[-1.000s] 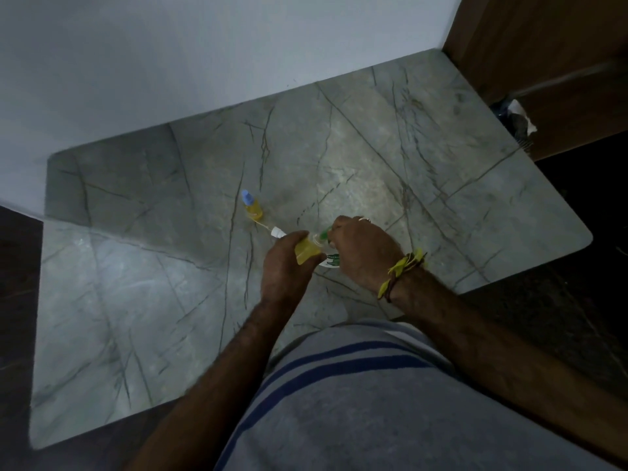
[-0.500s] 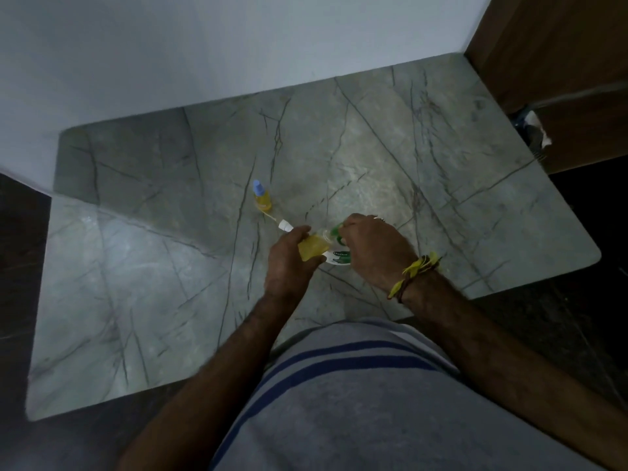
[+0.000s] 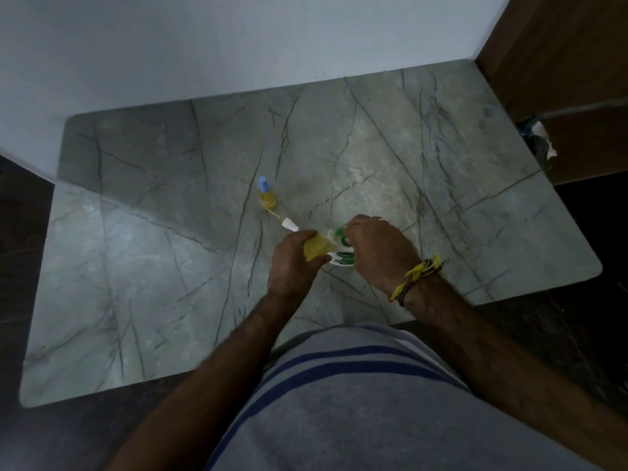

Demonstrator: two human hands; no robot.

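Yellow bottle (image 3: pixel 316 248) leans mid-frame in our left hand (image 3: pixel 292 266), fingers tight around it; our right hand (image 3: pixel 380 256) pinches the green bottle (image 3: pixel 343 259), maybe for pouring.

Table: grey veined marble top (image 3: pixel 441 185), rounded corners, right before me.
Wall: plain pale wall (image 3: pixel 238 45) along its far edge.
Far right: brown wooden panel (image 3: pixel 564 56).
Floor: dark floor (image 3: pixel 577 334) on my near right.
Light: dim, with a soft glare on the marble.
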